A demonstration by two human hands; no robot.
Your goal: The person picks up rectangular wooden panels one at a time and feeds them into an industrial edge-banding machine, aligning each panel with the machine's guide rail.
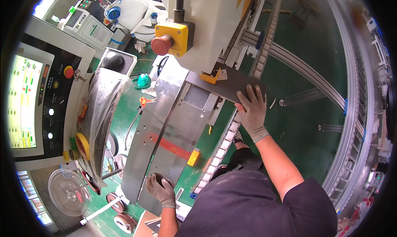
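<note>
My right hand (253,113), in a grey work glove with a bare thumb tip, lies with its fingers stretched over the outer end of a dark flat panel (231,85). That panel juts to the right from a machine's steel bed (175,125). A small yellow bracket (211,76) sits on the panel near the machine head. My left hand (161,191), gloved too, rests on the near end of the bed, its fingers spread; a small dark patch shows between fingers and thumb. A long dark slot and a reddish streak (171,147) run along the bed.
A yellow box with a red emergency button (162,45) hangs above the bed's far end. A lit control screen (25,102) stands at left, above a fan (68,191). A roller conveyor (219,154) passes between me and the bed; a curved aluminium frame (349,113) rises at right.
</note>
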